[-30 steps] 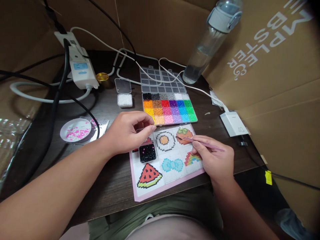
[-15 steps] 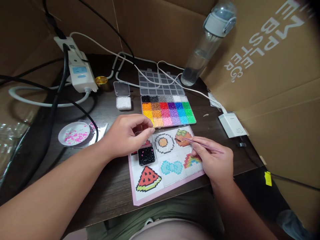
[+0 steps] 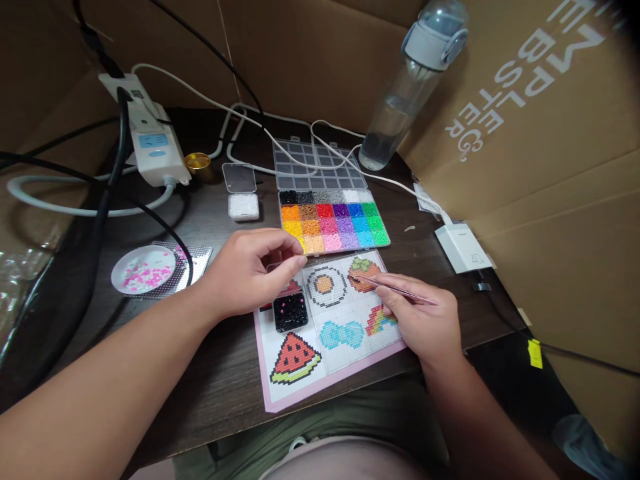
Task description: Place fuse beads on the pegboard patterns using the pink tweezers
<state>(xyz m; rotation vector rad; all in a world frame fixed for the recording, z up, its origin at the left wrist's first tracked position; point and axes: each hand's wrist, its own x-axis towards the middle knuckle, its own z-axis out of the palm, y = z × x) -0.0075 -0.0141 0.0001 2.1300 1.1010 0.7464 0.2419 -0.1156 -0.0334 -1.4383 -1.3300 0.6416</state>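
Observation:
My right hand point(image 3: 427, 313) grips pink tweezers point(image 3: 407, 291); their tips are over the orange fruit pattern point(image 3: 367, 275) on a pattern sheet point(image 3: 295, 397) with a clear pegboard point(image 3: 345, 307) on it. At the sheet's left edge, my left hand point(image 3: 260, 267) has thumb and forefinger brought together. Whatever they may pinch is too small or hidden to name. Just below it sits a small clear box of black beads point(image 3: 291, 312) with a few pink ones, its raised lid partly covered by the hand. Egg, bow, rainbow and watermelon designs also show on the sheet.
Behind the sheet lies an open compartment case of coloured beads point(image 3: 333, 220). A small box of white beads point(image 3: 243, 207), a dish of pink and white beads point(image 3: 144, 269), a power strip point(image 3: 150, 133), a water bottle point(image 3: 400, 100) and a charger point(image 3: 463, 248) surround it. Cables cross the table.
The whole view has shifted slightly, moving everything a little to the left. Both hands keep nearly the same pose, and the tweezer tips stay over the orange fruit pattern.

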